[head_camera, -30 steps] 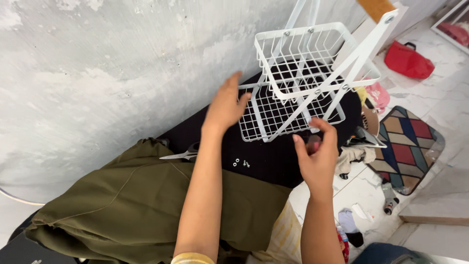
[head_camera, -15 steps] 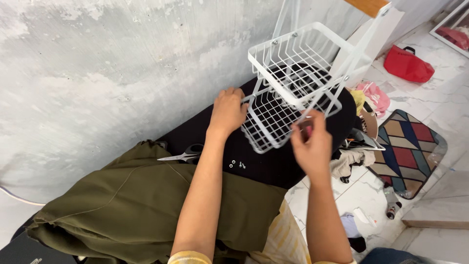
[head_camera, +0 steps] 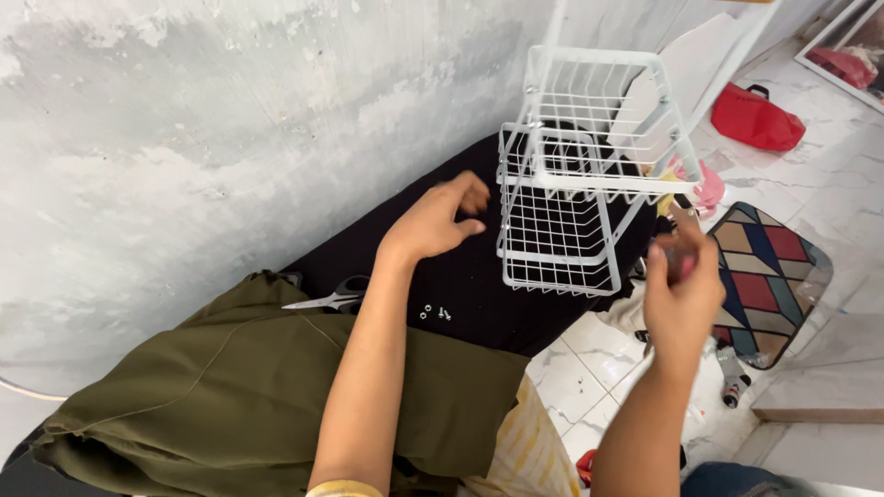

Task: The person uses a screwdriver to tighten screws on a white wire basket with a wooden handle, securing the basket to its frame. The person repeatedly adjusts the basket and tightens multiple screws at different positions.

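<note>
White wire rack (head_camera: 575,184) is what both hands are set around, w/ neither actually touching it. Left hand (head_camera: 433,221) is seen loosely curled, fingers half bent, nothing held, resting on the black cloth (head_camera: 460,285) just beside the rack's lower left corner. Right hand (head_camera: 681,290) is raised off to the rack's right side and a bit nearer the camera, fingers closed around something small and dark; what exactly can't be made out, too blurry. Rack stands upright, long axis running up/down, upper basket above a lower grid section, so it's sat between the hands and slightly beyond them. Left is the nearer one imo. Further out: a few small screws (head_camera: 433,314) on the cloth near the left forearm, scissors (head_camera: 331,296) beside the olive fabric (head_camera: 230,396), patchwork mat (head_camera: 764,276) on the tile floor.
</note>
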